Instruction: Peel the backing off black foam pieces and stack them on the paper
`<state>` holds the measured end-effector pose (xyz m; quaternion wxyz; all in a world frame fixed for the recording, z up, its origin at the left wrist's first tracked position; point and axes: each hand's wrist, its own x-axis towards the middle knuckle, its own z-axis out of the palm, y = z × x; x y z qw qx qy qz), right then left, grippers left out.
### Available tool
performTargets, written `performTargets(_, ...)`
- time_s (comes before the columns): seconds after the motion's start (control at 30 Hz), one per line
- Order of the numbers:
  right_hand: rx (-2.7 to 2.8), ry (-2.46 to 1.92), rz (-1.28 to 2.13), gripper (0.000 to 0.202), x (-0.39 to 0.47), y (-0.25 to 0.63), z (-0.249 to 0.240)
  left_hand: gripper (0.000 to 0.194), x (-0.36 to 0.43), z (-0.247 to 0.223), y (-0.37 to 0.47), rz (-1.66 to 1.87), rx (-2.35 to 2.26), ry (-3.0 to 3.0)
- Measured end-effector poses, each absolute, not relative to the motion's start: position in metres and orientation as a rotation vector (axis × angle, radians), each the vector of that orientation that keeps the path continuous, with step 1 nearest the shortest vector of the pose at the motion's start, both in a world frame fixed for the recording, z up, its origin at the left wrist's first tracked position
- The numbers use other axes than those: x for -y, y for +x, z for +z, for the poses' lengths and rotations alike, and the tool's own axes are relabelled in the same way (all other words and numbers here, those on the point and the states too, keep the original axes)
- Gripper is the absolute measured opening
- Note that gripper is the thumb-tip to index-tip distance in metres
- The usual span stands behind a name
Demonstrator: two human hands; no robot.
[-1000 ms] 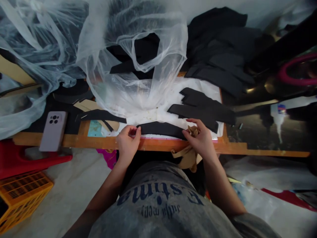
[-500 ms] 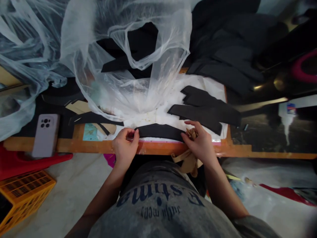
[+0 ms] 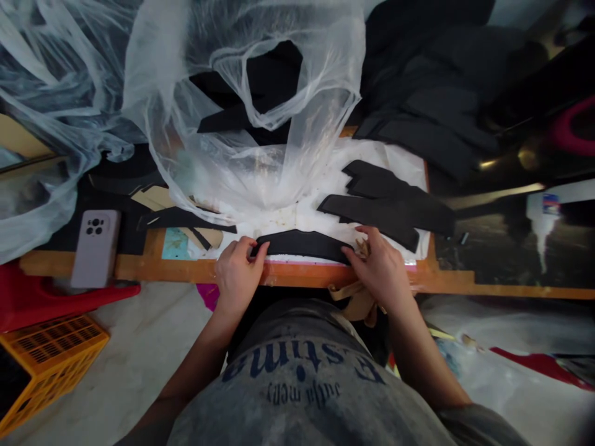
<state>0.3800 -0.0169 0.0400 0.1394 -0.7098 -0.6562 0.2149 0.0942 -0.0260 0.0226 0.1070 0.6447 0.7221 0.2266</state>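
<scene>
In the head view, the black strip [image 3: 304, 243] is at the lower centre of the frame, at the near side of the white paper [image 3: 286, 218]; whether it lies flat or is slightly lifted, I cannot tell. The fingers of the left hand [image 3: 239, 266] pinch its left end. The right hand [image 3: 383, 265] holds the right end under its thumb, with the forefinger spread away and the lower fingers partly hidden; a crumpled brown scrap [image 3: 362, 248] sits by these fingers. I judge the strip to be light and bendable, firm enough to keep its shape, not fragile and hardly slippery; the two narrow ends seem good places to hold. The paper covers the middle of the table [image 3: 297, 272], whose front edge is orange-brown. Black pieces [image 3: 385, 204] overlap right of centre, a clear plastic bag [image 3: 325, 118] bulges at upper centre, and a phone [image 3: 95, 248] lies at left. Below, at lower left, a yellow crate [image 3: 69, 356] stands on the pale floor [image 3: 139, 328]; the light is rather dim.
</scene>
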Motion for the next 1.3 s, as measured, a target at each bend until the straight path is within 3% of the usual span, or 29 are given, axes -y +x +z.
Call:
performTargets(0.1,1.891,-1.967,0.563,0.028,0.023,0.375,0.046,0.033,0.026,0.024,0.092,0.671,-2.210,1.832)
performTargets(0.2,2.017,-1.720,0.742,0.025,0.026,0.357,0.047,0.053,0.021,0.024,0.095,0.745,-2.288,1.914)
performTargets(0.27,2.137,-1.652,0.853,0.027,0.024,0.345,0.044,0.047,0.018,0.023,0.104,0.745,-2.061,2.171)
performTargets(0.33,2.155,-1.782,0.854,0.029,0.022,0.339,0.040,0.043,0.018,0.021,0.114,0.597,-1.660,2.428)
performTargets(0.4,2.061,-1.974,0.813,0.034,0.021,0.342,0.037,0.051,0.022,0.017,0.121,0.395,-1.430,2.529)
performTargets(0.5,1.988,-2.071,0.768,0.040,0.025,0.353,0.035,0.058,0.037,0.012,0.115,0.307,-1.547,2.515)
performTargets(0.57,1.986,-2.029,0.724,0.033,0.027,0.358,0.034,0.054,0.044,0.011,0.102,0.459,-1.609,2.531)
performTargets(0.7,1.930,-1.711,0.846,0.014,0.022,0.373,0.032,0.032,0.020,0.035,0.073,1.137,-1.479,2.553)
performTargets(0.8,1.779,-1.523,0.852,0.020,0.009,0.407,0.038,0.028,-0.040,0.082,0.061,1.398,-1.621,2.492)
performTargets(0.87,1.661,-1.571,0.747,0.029,0.002,0.440,0.045,0.037,-0.090,0.113,0.060,1.041,-1.747,2.486)
performTargets(0.93,1.567,-1.734,0.560,0.036,-0.002,0.470,0.051,0.041,-0.139,0.134,0.067,0.544,-1.589,2.551)
performTargets(1.0,1.476,-1.893,0.314,0.042,-0.002,0.491,0.053,0.036,-0.179,0.141,0.078,0.318,-1.405,2.595)
performTargets(1.07,1.423,-1.933,0.196,0.045,0.003,0.500,0.052,0.053,-0.207,0.140,0.087,0.134,-1.281,2.616)
performTargets(1.17,1.423,-1.845,0.309,0.044,0.015,0.498,0.049,0.080,-0.229,0.136,0.093,-0.104,-1.171,2.612)
performTargets(1.3,1.349,-1.771,0.486,0.035,0.038,0.486,0.055,0.090,-0.224,0.133,0.100,-0.261,-1.088,2.653)
